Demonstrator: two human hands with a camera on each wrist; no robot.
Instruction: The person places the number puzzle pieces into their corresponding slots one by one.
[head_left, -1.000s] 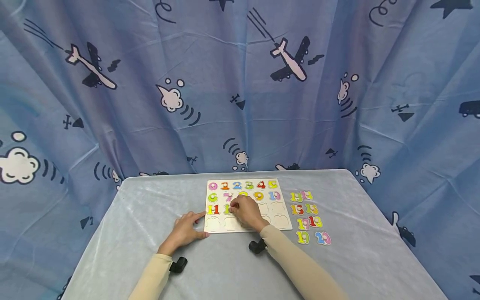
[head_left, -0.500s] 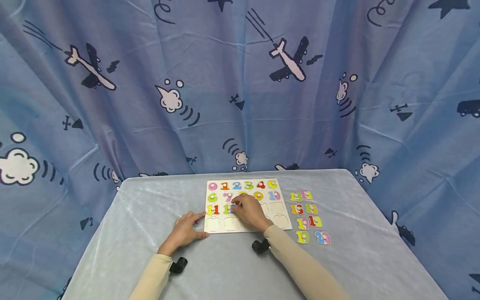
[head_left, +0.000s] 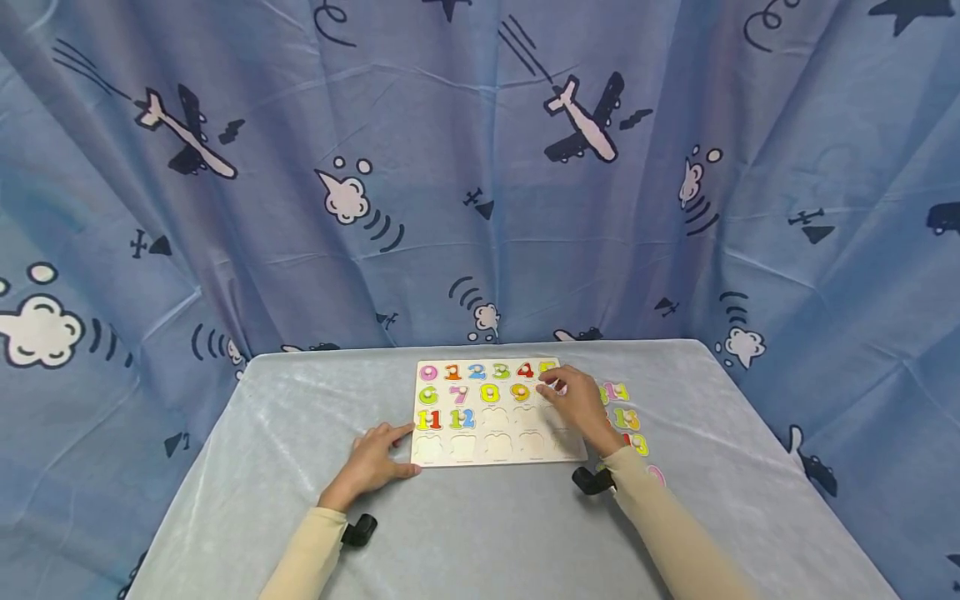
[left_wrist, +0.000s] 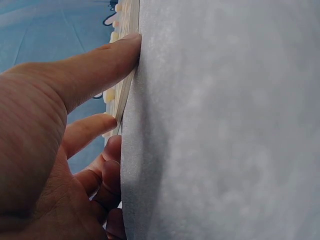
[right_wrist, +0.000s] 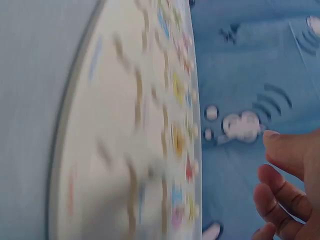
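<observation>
We see the 12 piece (head_left: 462,418) now seated in the puzzle board (head_left: 498,447) beside 11, right hand (head_left: 581,406) empty with loosely curled fingers, moved off to the loose number pieces (head_left: 625,418), left hand (head_left: 369,466) flat bracing the board's corner on the worktop (head_left: 480,533)

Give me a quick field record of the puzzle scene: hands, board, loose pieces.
left hand: open, fingers resting at the board's left edge
right hand: holds nothing, over the board's right side near the loose pieces
puzzle board: flat on the table, filled through piece 12, remaining slots empty
loose number pieces: on the table, right of the board, partly hidden by the right hand
</observation>
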